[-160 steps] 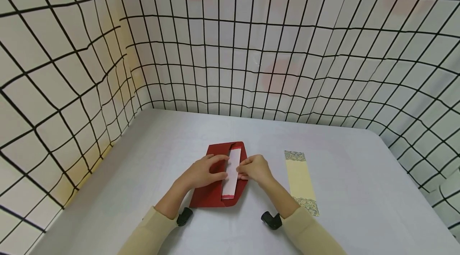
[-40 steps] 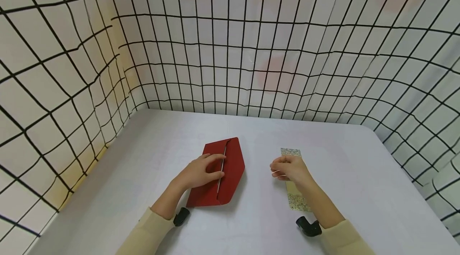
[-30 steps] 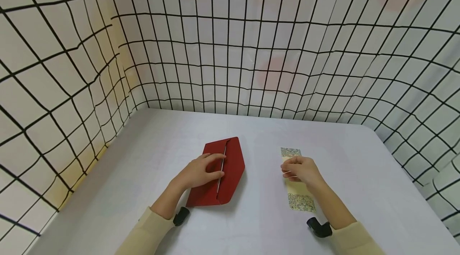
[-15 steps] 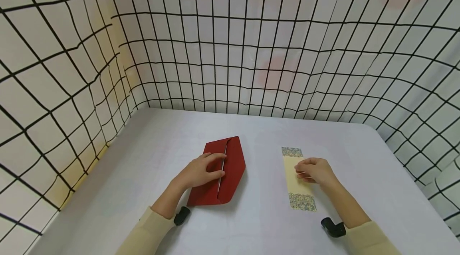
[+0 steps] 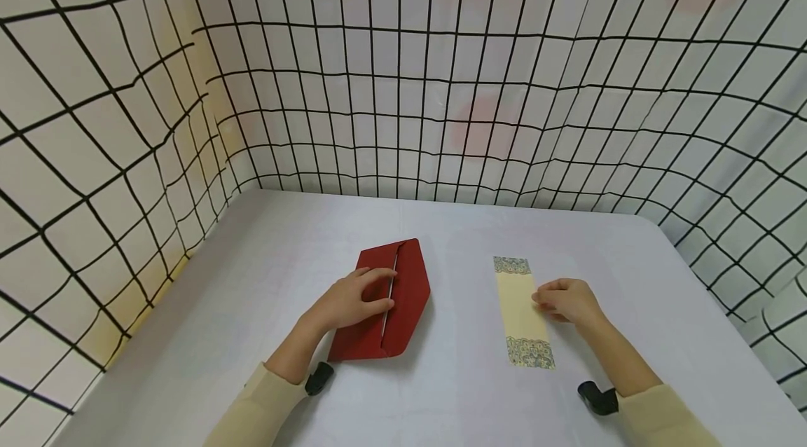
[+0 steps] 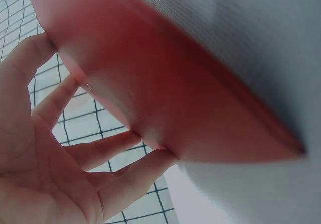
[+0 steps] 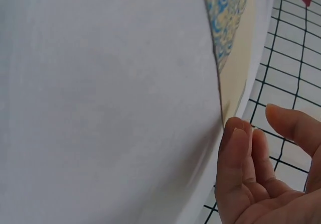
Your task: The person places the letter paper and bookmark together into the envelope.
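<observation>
A red envelope point(image 5: 411, 310) lies on the white table, its flap side facing right. My left hand point(image 5: 345, 303) rests on it with thumb and fingers spread; in the left wrist view the fingertips touch the red paper point(image 6: 165, 98). A thin pale line point(image 5: 387, 317) shows along the envelope's opening. To the right lies a long cream card point(image 5: 520, 303) with patterned bands at both ends. My right hand point(image 5: 570, 302) is at this card's right edge. In the right wrist view, its thumb stands apart from the fingers point(image 7: 233, 148), which are at the card's edge.
The white table point(image 5: 460, 391) is bordered at the back and left by white walls with a black grid point(image 5: 403, 83). A white cylindrical object point(image 5: 784, 321) stands at the far right. Each wrist carries a small black camera point(image 5: 319, 378).
Earlier, a white card with red-edged ends lay at the envelope's opening between both hands; now only a pale line shows there. My right hand has moved right, across the cream card to its right edge.
</observation>
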The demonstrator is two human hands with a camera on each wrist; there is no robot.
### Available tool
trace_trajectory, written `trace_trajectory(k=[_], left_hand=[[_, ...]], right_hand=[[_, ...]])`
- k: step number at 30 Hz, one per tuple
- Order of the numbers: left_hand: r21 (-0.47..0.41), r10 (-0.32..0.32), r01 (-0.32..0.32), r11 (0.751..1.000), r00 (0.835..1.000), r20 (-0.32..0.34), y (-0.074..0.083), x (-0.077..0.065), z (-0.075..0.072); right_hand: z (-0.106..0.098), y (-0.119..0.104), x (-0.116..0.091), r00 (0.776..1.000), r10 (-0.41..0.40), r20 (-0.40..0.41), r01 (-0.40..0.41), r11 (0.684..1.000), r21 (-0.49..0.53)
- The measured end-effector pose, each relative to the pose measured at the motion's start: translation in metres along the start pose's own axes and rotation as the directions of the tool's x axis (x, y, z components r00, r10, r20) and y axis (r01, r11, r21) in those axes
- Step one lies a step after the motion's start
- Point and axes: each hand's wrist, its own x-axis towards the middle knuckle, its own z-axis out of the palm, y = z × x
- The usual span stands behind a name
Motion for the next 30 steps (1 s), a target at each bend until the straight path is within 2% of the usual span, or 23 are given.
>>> trace_trajectory(k=[6,14,20,30], left_hand=[[0.002,0.0,0.0,1.0,1.0,-0.002,-0.001,0.0,0.0],[0.002,-0.008,0.008,1.0,1.0,0.002,-0.001,0.0,0.0],[-0.01,-0.012,0.012,1.0,1.0,0.008,-0.001,0.0,0.001],[-0.012,-0.011,0.011,1.0,1.0,0.008,-0.002,0.001,0.001]], right_hand=[[0.001,0.002,0.003,0.999,0.03,-0.02,-0.031,0.997,-0.064],[0.006,0.002,0.002,0.999,-0.009,-0.047,0.0,0.982,-0.19],[0.011,0.003,0.005,0.997,-0.008,-0.073,-0.012,0.963,-0.268],[0.013,0.002,0.007,0.997,-0.019,-0.074,-0.006,0.948,-0.318]])
